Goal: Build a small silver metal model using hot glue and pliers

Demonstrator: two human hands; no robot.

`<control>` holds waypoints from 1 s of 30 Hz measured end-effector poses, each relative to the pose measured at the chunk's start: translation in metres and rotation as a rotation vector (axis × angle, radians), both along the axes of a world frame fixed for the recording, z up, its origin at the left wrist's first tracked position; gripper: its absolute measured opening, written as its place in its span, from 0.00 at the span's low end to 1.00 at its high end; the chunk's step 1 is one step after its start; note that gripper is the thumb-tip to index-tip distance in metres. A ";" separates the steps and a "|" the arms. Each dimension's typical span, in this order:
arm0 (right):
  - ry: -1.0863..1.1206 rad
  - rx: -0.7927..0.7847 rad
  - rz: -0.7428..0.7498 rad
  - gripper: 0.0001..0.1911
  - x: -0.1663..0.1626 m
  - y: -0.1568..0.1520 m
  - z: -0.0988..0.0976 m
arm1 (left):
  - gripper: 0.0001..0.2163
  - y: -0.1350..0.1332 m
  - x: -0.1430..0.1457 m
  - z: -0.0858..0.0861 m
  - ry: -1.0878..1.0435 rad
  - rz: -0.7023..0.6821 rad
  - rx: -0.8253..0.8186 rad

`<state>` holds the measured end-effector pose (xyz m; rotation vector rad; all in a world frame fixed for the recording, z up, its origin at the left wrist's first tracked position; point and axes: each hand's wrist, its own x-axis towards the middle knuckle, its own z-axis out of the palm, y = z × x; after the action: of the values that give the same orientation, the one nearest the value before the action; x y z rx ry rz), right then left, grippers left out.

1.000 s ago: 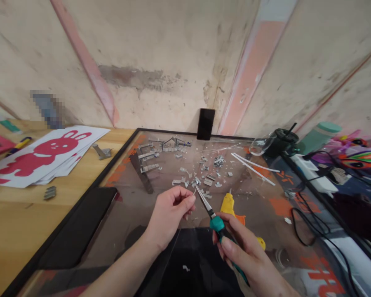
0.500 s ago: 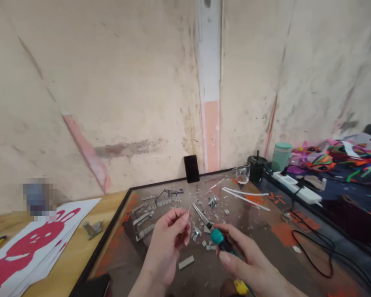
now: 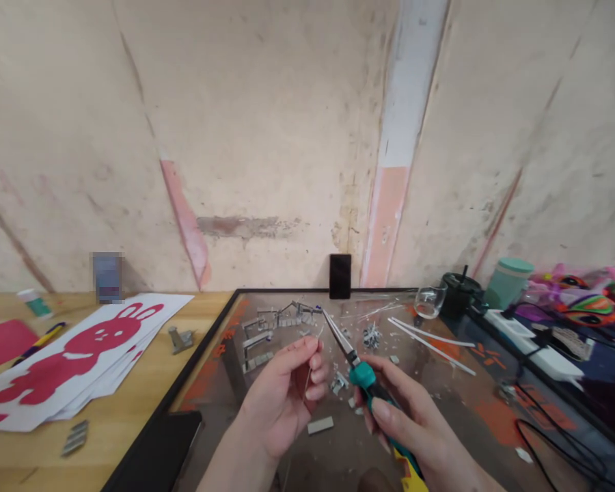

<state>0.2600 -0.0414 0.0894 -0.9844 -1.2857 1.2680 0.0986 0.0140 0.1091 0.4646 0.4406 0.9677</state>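
My left hand [image 3: 287, 393] is closed in a pinch on a thin wire [image 3: 308, 380], whose short end sticks up past the fingertips. In my right hand [image 3: 413, 420] are long-nose pliers [image 3: 362, 375] with teal, black and yellow handles. Their slim jaws point up and left, the tips just beyond my left fingertips; whether they touch the wire I cannot tell. Below the hands lies a flat grey strip [image 3: 320, 425]. Small metal bits [image 3: 372, 335] are heaped behind the pliers, and linked grey pieces [image 3: 256, 339] lie beyond my left hand.
A dark phone [image 3: 340, 276] leans on the wall. White strips [image 3: 433, 345], a clear glass [image 3: 430, 303], a black cup [image 3: 460, 295] and a white power strip [image 3: 536, 348] are on the right. Rabbit-print papers [image 3: 100, 348] and a black phone-like slab [image 3: 158, 447] are on the left.
The view has swung left, so the table and wall appear further right. The pliers' tips now reach higher past my left fingertips. Both hands keep their holds.
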 end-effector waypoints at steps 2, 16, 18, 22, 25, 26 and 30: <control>0.000 -0.003 0.013 0.25 0.003 0.000 0.000 | 0.07 -0.001 0.001 0.000 -0.025 -0.016 0.006; -0.105 0.019 0.009 0.27 0.011 -0.001 -0.002 | 0.09 -0.003 0.006 -0.001 0.169 0.089 0.110; -0.156 0.063 0.015 0.26 0.012 0.000 -0.003 | 0.10 -0.004 0.007 -0.003 0.373 0.211 0.222; -0.185 0.070 -0.014 0.25 0.010 0.003 -0.006 | 0.08 -0.002 0.009 -0.012 0.871 0.505 0.510; -0.197 0.031 -0.043 0.24 0.007 0.003 -0.007 | 0.05 0.000 0.011 -0.019 1.102 0.712 0.735; -0.194 0.002 -0.044 0.23 0.007 0.003 -0.006 | 0.05 0.001 0.011 -0.020 1.135 0.756 0.782; -0.079 -0.095 0.021 0.23 0.008 0.002 -0.004 | 0.06 0.003 0.011 -0.016 1.001 0.644 0.635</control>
<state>0.2682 -0.0390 0.0854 -1.1005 -1.3091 1.3284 0.1095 0.0166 0.0930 1.4648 1.2432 1.4613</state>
